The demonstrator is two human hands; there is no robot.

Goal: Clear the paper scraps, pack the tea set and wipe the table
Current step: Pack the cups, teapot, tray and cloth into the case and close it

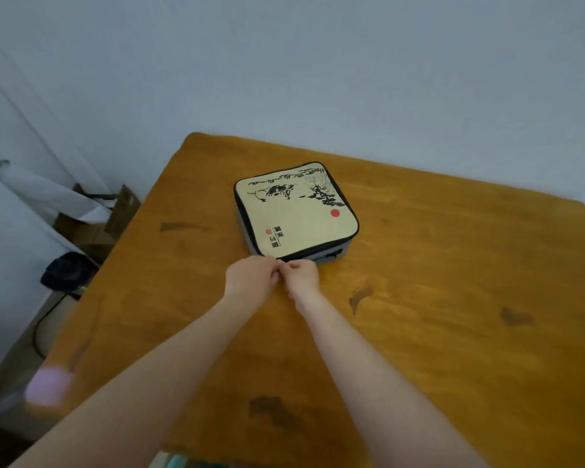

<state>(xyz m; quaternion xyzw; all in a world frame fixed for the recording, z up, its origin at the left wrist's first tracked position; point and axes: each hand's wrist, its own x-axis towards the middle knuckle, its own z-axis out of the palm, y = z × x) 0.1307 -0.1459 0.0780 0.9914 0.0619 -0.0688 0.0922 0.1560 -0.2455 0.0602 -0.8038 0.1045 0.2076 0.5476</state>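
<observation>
A square tea set case (pixel 296 211) lies flat on the wooden table (pixel 436 298), lid down. The lid is beige with an ink drawing, a red dot and black piping; the sides are grey. My left hand (pixel 250 276) and my right hand (pixel 303 273) meet at the case's near corner, fingers curled, and pinch something small at the zipper line. What they pinch is hidden by the fingers. No paper scraps or cups show on the table.
The table top has several dark stains. Left of the table are cardboard boxes (pixel 98 228), a dark bag (pixel 66 270) and a cable on the floor. A blurred pink thing (pixel 49 386) sits at the table's left edge. A pale wall stands behind.
</observation>
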